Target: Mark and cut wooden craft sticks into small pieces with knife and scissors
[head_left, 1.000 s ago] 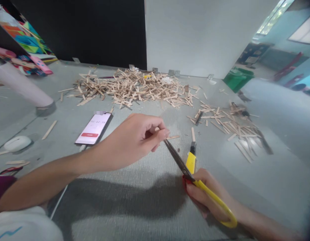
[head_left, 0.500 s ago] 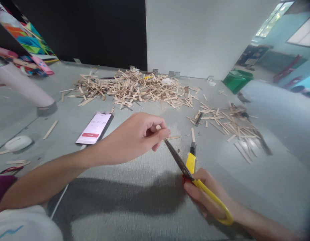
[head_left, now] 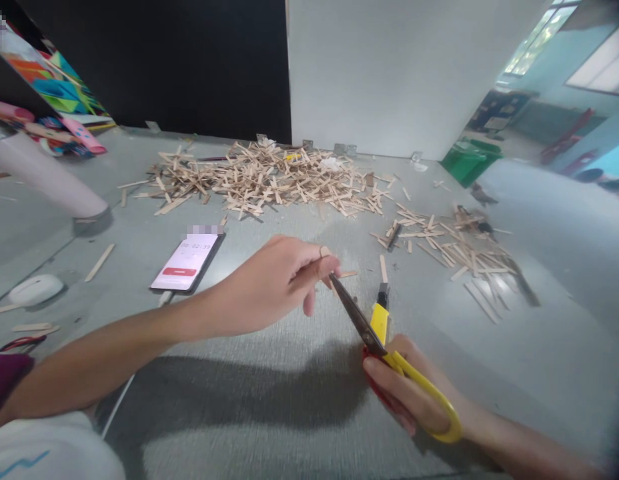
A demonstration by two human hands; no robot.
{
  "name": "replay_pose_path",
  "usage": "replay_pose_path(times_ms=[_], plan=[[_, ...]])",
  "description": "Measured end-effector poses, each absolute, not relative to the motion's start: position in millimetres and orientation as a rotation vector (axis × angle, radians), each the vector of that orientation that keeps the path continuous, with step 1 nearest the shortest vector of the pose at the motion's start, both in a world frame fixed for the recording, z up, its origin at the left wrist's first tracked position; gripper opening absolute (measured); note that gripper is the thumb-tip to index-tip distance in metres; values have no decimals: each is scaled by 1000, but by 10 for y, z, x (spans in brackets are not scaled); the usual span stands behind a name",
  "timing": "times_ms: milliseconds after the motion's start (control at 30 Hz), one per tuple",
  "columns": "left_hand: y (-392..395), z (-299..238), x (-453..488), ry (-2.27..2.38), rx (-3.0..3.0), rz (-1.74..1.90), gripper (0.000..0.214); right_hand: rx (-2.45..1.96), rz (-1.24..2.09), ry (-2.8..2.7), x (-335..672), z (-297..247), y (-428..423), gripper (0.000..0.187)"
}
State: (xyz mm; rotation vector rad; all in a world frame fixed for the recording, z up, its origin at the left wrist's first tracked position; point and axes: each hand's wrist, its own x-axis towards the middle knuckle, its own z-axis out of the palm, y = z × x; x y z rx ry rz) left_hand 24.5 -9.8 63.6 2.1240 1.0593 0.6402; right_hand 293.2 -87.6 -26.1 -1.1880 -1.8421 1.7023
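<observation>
My left hand (head_left: 294,273) is closed in a pinch on a small wooden stick (head_left: 325,252), whose rounded end pokes up above the fingertips. Most of that stick is hidden by the fingers. Scissors (head_left: 359,319) with dark blades and yellow and red handles are gripped in my right hand (head_left: 414,387). Their blade tips reach the left fingertips, next to the stick. Just beyond the scissors is a yellow utility knife (head_left: 380,323), its lower end hidden behind the blades and right hand. A piece of stick (head_left: 383,269) lies at the knife's tip.
A wide heap of cut wooden sticks (head_left: 269,180) lies at the back, and a smaller scatter (head_left: 474,253) sits to the right. A phone (head_left: 187,261) showing a timer, a white mouse (head_left: 36,289) and a pale bottle (head_left: 49,170) are on the left.
The left fingers have shifted around the stick, and its end now shows higher above them. The scissors stay at the fingertips, almost in the same place.
</observation>
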Motion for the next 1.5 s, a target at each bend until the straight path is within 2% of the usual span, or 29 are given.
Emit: replay_pose_path(times_ms=[333, 600, 800, 1500], plan=[[-62, 639, 143, 1026, 2416, 555, 42, -1168, 2075, -1678, 2972, -277, -897, 81], [-39, 724, 189, 988, 2029, 552, 39, -1061, 1943, -1599, 2940, -292, -851, 72], [-39, 709, 201, 1028, 2003, 579, 38, -1106, 1935, -1624, 2967, -317, -888, 65], [-156, 639, 299, 1207, 2069, 716, 50, -1231, 1891, -1650, 2934, -317, -935, 73]])
